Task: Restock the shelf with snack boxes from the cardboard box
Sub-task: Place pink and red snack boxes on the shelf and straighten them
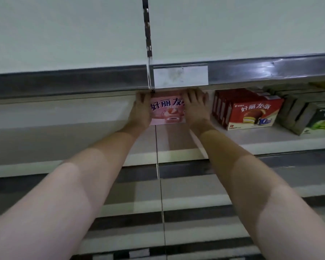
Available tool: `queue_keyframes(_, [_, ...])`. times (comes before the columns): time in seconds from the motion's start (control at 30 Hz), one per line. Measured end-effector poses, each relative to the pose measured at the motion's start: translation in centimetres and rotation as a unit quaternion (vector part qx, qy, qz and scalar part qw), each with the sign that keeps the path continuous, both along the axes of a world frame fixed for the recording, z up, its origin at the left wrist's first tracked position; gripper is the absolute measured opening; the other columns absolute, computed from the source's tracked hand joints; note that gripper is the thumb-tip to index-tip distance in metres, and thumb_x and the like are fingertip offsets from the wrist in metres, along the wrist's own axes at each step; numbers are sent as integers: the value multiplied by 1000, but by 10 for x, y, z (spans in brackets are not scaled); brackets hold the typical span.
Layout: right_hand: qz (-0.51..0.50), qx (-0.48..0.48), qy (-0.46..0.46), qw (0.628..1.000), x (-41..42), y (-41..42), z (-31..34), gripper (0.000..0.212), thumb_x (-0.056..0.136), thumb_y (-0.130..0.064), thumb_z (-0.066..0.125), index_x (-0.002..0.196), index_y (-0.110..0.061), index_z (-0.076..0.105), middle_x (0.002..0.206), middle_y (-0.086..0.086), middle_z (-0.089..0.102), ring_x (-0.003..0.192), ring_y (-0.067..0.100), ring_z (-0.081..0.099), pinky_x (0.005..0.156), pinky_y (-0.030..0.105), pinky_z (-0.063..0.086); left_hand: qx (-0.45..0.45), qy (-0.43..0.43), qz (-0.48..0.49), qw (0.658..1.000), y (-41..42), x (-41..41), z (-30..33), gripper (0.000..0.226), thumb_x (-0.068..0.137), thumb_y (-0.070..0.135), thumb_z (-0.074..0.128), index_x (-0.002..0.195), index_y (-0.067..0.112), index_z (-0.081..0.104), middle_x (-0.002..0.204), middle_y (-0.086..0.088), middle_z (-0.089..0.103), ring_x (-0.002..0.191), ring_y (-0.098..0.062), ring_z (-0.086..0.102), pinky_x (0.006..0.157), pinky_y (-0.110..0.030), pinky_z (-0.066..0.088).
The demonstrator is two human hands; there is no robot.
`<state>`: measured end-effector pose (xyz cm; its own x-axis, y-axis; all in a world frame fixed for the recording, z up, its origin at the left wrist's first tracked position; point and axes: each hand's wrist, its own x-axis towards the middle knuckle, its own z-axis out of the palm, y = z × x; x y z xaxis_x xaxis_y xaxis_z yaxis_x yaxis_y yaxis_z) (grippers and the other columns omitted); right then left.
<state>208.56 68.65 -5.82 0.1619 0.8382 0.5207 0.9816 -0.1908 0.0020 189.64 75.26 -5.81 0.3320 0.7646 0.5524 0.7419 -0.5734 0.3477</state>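
Observation:
A pink snack box (167,111) stands deep on the white shelf (270,139), its printed front facing me. My left hand (142,107) holds its left side and my right hand (195,107) holds its right side, fingers reaching over the top edge. Both arms stretch forward under the upper shelf. The cardboard box is out of sight.
A row of red snack boxes (251,111) stands to the right of the pink one, with green boxes (315,119) further right. The upper shelf's metal rail (251,72) carries a blank label holder (180,76). More shelves lie below.

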Motion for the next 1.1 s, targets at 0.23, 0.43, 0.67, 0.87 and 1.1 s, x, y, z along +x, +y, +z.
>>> queue_keyframes(0.23, [84, -2, 41, 996, -78, -31, 3, 55, 92, -10, 50, 146, -12, 38, 149, 17, 36, 141, 36, 30, 114, 50, 22, -94, -46, 40, 994, -43, -63, 2, 46, 88, 16, 69, 130, 7, 51, 127, -17, 53, 111, -34, 57, 91, -35, 47])
queue_keyframes(0.43, [268, -11, 103, 958, -197, -65, 4, 28, 91, -9, 55, 118, -6, 56, 118, 16, 53, 107, 33, 52, 77, 34, 41, -71, -22, 139, 987, -99, -164, 8, 16, 87, 14, 61, 103, 10, 66, 102, -15, 67, 96, -33, 63, 80, -36, 52])
queue_keyframes(0.67, [394, -56, 164, 903, -391, -154, -49, 30, 95, -11, 50, 123, -5, 55, 122, 19, 55, 110, 36, 54, 86, 42, 47, -57, -59, 253, 964, -233, -358, -44, 11, 91, 18, 56, 93, 13, 65, 89, -11, 68, 85, -32, 65, 74, -40, 53])
queue_keyframes(0.87, [522, -187, 128, 822, -549, -291, -144, 16, 93, -13, 52, 109, -16, 56, 109, 5, 54, 102, 26, 54, 79, 32, 44, -201, -57, 399, 893, -432, -509, -146, 10, 91, 14, 56, 95, 21, 61, 94, -5, 67, 86, -27, 64, 73, -38, 56])
queue_keyframes(1.1, [638, -340, 66, 688, -682, -482, -241, 27, 93, -11, 51, 120, -13, 54, 124, 10, 50, 117, 31, 49, 91, 39, 45, -318, -100, 560, 758, -672, -576, -266, 45, 92, 10, 54, 136, 17, 54, 138, -6, 56, 126, -28, 53, 101, -40, 46])
